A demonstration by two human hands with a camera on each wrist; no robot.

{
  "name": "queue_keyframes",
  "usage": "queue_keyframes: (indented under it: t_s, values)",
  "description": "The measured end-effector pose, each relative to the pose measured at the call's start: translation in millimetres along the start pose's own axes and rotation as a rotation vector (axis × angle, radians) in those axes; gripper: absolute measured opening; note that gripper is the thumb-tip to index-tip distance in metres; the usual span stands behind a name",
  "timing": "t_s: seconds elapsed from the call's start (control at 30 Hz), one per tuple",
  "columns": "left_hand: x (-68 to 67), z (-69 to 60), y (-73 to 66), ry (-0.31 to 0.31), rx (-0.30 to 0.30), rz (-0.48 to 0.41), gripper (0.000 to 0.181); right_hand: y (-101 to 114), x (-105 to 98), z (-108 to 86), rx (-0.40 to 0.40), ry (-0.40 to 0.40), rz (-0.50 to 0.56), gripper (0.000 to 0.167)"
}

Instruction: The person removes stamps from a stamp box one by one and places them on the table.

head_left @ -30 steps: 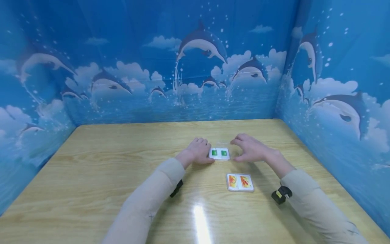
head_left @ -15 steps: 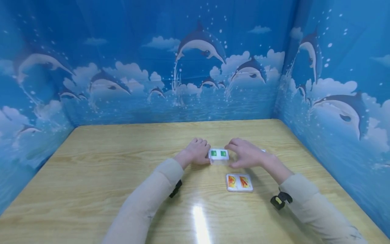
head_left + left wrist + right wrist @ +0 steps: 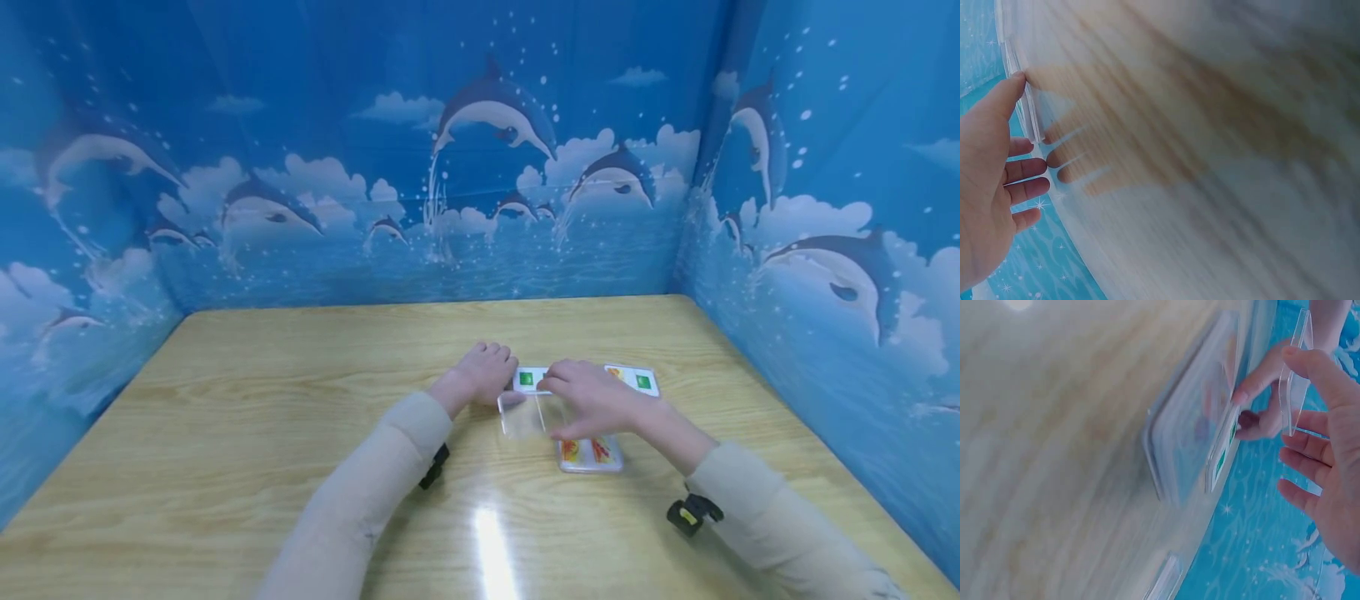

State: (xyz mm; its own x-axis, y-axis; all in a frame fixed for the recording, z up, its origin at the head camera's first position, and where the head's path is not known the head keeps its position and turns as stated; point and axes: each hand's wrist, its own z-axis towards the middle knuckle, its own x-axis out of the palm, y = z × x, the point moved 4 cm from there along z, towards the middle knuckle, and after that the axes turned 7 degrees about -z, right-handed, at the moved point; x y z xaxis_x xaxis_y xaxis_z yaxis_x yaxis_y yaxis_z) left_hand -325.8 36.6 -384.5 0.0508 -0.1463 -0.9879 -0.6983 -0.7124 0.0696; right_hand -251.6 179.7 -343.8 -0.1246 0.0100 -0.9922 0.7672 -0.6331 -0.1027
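Note:
My right hand (image 3: pixel 600 400) pinches a clear plastic lid (image 3: pixel 522 417) by its edge, tilted above the table; the right wrist view shows this lid (image 3: pixel 1296 381) between thumb and fingers (image 3: pixel 1309 450). Beside my left hand (image 3: pixel 483 372) lies a flat case with green pictures (image 3: pixel 527 378), its left end held between my thumb and fingers. In the left wrist view my left hand (image 3: pixel 997 156) pinches the case's edge (image 3: pixel 1030 112). Nearer me, a case with orange pictures (image 3: pixel 592 458) lies partly under my right hand in the head view.
Another flat piece with an orange and a green picture (image 3: pixel 642 382) lies on the table (image 3: pixel 262 433) behind my right hand. Blue dolphin-printed curtains (image 3: pixel 337 250) stand at the table's back and right edges.
My right hand has closed on the clear lid and moved it toward me, off the green-picture case. The piece behind it has come into view. My left hand has stayed nearly still.

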Motion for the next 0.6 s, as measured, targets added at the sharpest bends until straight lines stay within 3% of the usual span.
queue_keyframes:
  t_s: [0.27, 0.6]
  values:
    - [1.1, -0.7, -1.6, -0.012, 0.01, -0.001, 0.059, 20.6, 2.7, -0.8, -0.054, -0.029, -0.073, 0.062]
    - [1.4, -0.4, -0.5, -0.009, -0.006, -0.027, 0.062, 37.1, 9.4, -0.2, -0.058, 0.015, -0.161, 0.066]
